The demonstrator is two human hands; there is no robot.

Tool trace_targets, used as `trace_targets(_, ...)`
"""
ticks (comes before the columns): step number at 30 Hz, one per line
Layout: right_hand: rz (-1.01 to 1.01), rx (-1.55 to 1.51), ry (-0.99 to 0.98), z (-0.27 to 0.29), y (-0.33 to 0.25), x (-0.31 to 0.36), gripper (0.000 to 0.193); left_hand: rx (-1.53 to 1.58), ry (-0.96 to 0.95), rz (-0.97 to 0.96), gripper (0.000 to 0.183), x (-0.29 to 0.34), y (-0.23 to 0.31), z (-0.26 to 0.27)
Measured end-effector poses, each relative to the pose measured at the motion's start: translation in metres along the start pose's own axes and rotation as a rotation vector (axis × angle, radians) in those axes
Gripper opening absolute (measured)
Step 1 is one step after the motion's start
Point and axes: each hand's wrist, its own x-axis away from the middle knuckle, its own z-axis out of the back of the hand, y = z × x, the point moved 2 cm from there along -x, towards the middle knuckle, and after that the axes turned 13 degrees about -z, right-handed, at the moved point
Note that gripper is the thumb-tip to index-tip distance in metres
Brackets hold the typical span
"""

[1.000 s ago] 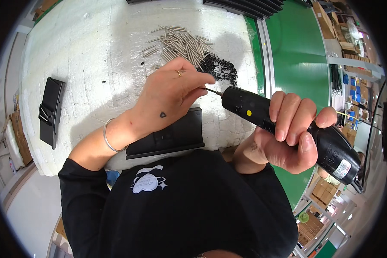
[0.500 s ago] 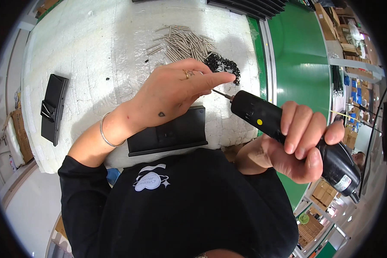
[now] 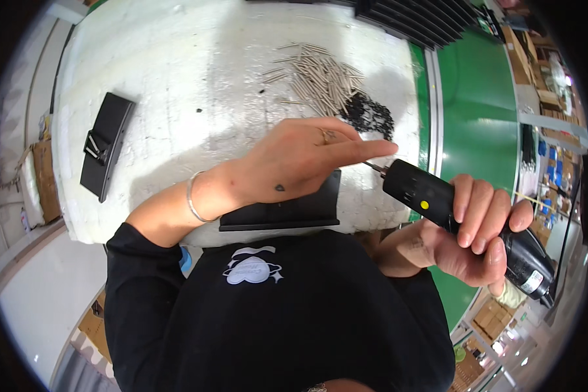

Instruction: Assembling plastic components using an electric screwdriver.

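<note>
My right hand [image 3: 478,225] is wrapped around a black electric screwdriver [image 3: 415,189] with a yellow dot, its thin bit pointing up and to the left. At the bit's end is my left hand [image 3: 300,160], its back toward me. The left fingers are drawn together with the index finger stretched along the bit; whatever they pinch is hidden behind them. Below the left hand, at the table's near edge, lies a black panel [image 3: 274,219], partly covered by the hand. Just beyond the fingers are a heap of small black screws [image 3: 372,117] and a pile of silvery metal pins [image 3: 320,75].
Another black panel [image 3: 114,130] with a few pins on it lies at the left of the white foam-covered table [image 3: 170,59]. Black finned parts [image 3: 418,19] are stacked at the far right. A green surface [image 3: 473,98] runs along the right side.
The view has shifted, so the table, the panels and both hands appear farther right. Both hands keep nearly the same pose, with the screwdriver still at the left fingers.
</note>
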Motion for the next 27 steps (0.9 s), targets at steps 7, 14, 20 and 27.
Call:
trace_targets(7,-0.028,0.115,-0.026,-0.008,0.014,0.003,0.026,-0.147,-0.007,0.125,0.058,0.0,-0.003,0.005)
trace_targets(14,-0.09,0.179,0.029,0.0,0.01,0.003,0.025,-0.386,-0.209,0.156,0.014,0.02,-0.039,0.033)
trace_targets(20,-0.101,0.213,-0.003,-0.006,0.011,0.006,0.025,-0.521,-0.431,0.095,0.003,0.019,-0.04,0.015)
trace_targets(27,-0.112,0.207,-0.057,-0.014,0.013,0.012,0.026,-0.443,-0.272,0.27,0.009,0.042,0.001,0.039)
